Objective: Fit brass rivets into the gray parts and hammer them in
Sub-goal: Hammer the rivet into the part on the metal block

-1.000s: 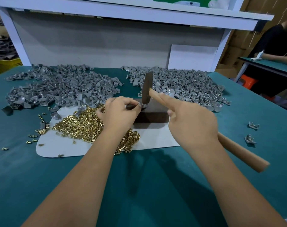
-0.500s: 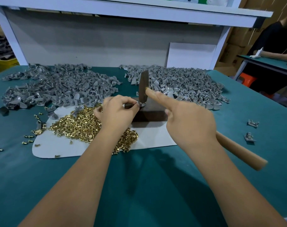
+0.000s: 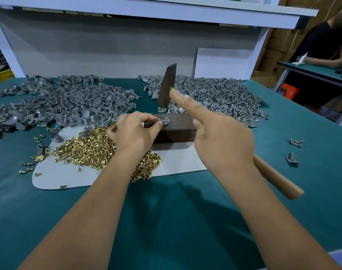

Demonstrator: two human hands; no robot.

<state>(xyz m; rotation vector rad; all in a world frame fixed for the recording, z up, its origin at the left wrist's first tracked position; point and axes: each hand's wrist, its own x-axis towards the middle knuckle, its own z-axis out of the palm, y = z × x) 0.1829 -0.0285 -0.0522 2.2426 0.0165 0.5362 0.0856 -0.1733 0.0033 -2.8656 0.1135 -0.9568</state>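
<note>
Two hands: left hand (image 3: 133, 131) pinches gray part (image 3: 165, 121), right hand (image 3: 222, 141) grips hammer (image 3: 167, 85).

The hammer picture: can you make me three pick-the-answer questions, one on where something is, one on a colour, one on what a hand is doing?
1. Where is the pile of brass rivets?
A. on the pale mat
B. on the shelf
C. on the dark block

2. What colour is the table cover?
A. red
B. teal
C. yellow

3. What is the right hand doing?
A. lying flat
B. picking rivets
C. holding the hammer raised

Answers: 1 A, rivets lie on the pale mat. 2 B, the cloth is teal. 3 C, its head is above the dark block, where the left hand pinches a gray part.
</note>
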